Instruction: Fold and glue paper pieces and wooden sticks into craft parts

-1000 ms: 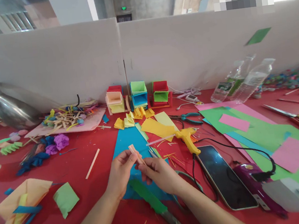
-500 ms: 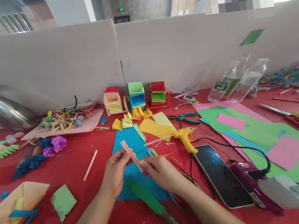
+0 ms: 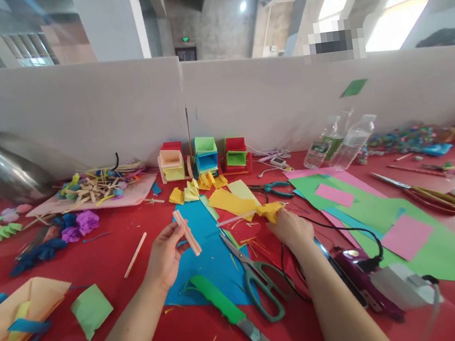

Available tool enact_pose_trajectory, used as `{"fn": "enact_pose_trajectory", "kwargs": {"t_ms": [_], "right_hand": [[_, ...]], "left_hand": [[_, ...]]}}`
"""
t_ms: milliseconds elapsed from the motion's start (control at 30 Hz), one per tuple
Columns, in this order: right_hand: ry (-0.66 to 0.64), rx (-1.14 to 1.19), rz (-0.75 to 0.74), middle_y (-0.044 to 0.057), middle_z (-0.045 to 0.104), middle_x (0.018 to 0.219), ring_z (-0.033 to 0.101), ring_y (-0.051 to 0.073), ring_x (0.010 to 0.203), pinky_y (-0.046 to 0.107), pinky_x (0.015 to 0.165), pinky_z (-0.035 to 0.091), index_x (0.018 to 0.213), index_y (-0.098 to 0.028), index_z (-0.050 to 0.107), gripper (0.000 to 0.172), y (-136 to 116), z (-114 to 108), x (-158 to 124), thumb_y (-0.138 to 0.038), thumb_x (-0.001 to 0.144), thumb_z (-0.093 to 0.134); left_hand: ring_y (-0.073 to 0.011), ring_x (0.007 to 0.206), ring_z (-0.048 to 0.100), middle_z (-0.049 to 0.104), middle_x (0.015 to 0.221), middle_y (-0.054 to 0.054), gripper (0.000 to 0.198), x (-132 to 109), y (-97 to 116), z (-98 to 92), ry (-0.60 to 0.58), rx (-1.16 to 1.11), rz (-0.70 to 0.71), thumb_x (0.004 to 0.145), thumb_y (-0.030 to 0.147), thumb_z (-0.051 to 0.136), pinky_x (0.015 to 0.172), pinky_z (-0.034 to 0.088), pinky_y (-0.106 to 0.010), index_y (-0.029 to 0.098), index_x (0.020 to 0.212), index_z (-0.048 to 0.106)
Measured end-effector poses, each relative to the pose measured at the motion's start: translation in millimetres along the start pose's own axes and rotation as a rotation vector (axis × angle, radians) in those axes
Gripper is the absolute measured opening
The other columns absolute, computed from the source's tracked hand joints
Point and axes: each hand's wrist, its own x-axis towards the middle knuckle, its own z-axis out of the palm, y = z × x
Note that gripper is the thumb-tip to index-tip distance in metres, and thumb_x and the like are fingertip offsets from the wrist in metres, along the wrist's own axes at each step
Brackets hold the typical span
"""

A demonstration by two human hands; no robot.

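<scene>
Between the thumb and fingers of my left hand is a folded peach paper strip, held above a blue paper sheet. My right hand is closed around the yellow glue gun, which lies low over the table with a glue stick jutting from its back. Its handle is mostly hidden under my fingers. Below and between my hands lie grey-green scissors and a knife with a green handle, both on or beside the blue sheet.
Small folded-paper boxes stand by the white partition. A phone and purple power strip lie right, with the glue gun's cable nearby. Green paper, bottles and large scissors are farther right; a steel jug leans left.
My right hand has let go of the peach strip, moved right and taken hold of the glue gun. My left hand keeps the strip, and the grey-green scissors are now uncovered.
</scene>
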Motion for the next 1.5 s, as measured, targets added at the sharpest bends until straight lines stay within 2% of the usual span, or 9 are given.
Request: {"fn": "enact_pose_trajectory", "kwargs": {"t_ms": [200,300,367,433,533,633,733,967,1500], "right_hand": [[0.148,0.185,-0.013,0.012,0.067,0.09,0.062,0.025,0.083,0.031,0.064,0.042,0.1,-0.016,0.058,0.036,13,-19,-5,-0.04,0.076,0.046],[0.265,0.777,-0.096,0.002,0.062,0.069,0.056,0.016,0.061,0.026,0.054,0.039,0.093,-0.016,0.057,0.03,14,-26,-10,-0.037,0.071,0.051],[0.217,1.086,-0.148,-0.001,0.053,0.051,0.047,0.013,0.048,0.025,0.047,0.036,0.07,-0.017,0.055,0.017,9,-26,-15,-0.034,0.067,0.053],[0.173,1.123,-0.211,-0.001,0.051,0.046,0.045,0.012,0.045,0.025,0.046,0.036,0.057,-0.019,0.051,0.02,0,-23,-21,-0.036,0.067,0.052],[-0.035,1.256,-0.32,-0.003,0.048,0.039,0.041,0.012,0.039,0.024,0.041,0.033,0.075,-0.015,0.061,0.031,-18,-16,-36,-0.045,0.068,0.055],[-0.208,1.264,-0.38,-0.004,0.046,0.041,0.038,0.01,0.038,0.022,0.04,0.032,0.084,-0.013,0.062,0.037,-36,-9,-56,-0.047,0.068,0.059],[-0.262,1.19,-0.42,-0.004,0.045,0.045,0.036,0.009,0.04,0.022,0.04,0.033,0.087,-0.014,0.061,0.039,-47,-3,-70,-0.048,0.068,0.06],[-0.141,1.108,-0.476,-0.001,0.049,0.055,0.04,0.011,0.045,0.023,0.043,0.035,0.086,-0.018,0.057,0.032,-51,3,-81,-0.047,0.074,0.055],[-0.137,1.003,-0.591,0.005,0.061,0.069,0.056,0.019,0.06,0.027,0.053,0.046,0.089,-0.017,0.057,0.033,-48,12,-75,-0.047,0.08,0.048]], "left_hand": [[-0.0105,0.065,0.055,0.06,0.072,0.0,0.027,-1,1,1.8,-0.036,0.015,0.029,0.064,0.03,0.073,0.057,0.048,-0.022,0.016,0.086,0.066],[-0.0112,0.064,0.054,0.058,0.072,0.0,0.027,-2,1,2.6,-0.051,0.02,0.041,0.064,0.031,0.073,0.057,0.049,-0.024,0.015,0.085,0.066],[-0.0118,0.064,0.054,0.058,0.071,-0.001,0.029,-2,0,3.3,-0.057,0.032,0.04,0.064,0.033,0.072,0.057,0.049,-0.025,0.014,0.085,0.067],[-0.0122,0.062,0.054,0.059,0.069,-0.001,0.031,-1,-1,4.2,-0.061,0.054,0.035,0.064,0.035,0.072,0.057,0.049,-0.026,0.014,0.086,0.068],[-0.0126,0.061,0.054,0.06,0.067,-0.001,0.032,-1,-1,6.4,-0.065,0.094,0.033,0.064,0.036,0.071,0.059,0.049,-0.026,0.015,0.088,0.07],[-0.0141,0.06,0.055,0.061,0.066,-0.002,0.03,-2,1,9.8,-0.049,0.124,0.041,0.063,0.037,0.072,0.059,0.049,-0.027,0.016,0.085,0.071],[-0.0145,0.057,0.055,0.061,0.062,-0.001,0.029,-3,3,13.2,-0.034,0.135,0.061,0.06,0.037,0.073,0.058,0.049,-0.028,0.017,0.08,0.072],[-0.0154,0.056,0.054,0.06,0.061,-0.002,0.023,-7,0,16.3,-0.103,0.175,0.063,0.066,0.036,0.067,0.056,0.048,-0.028,0.018,0.081,0.072],[-0.014,0.054,0.051,0.059,0.062,0.0,0.026,-8,-4,15.0,-0.148,0.214,0.069,0.065,0.031,0.068,0.055,0.048,-0.027,0.019,0.088,0.072]]}}
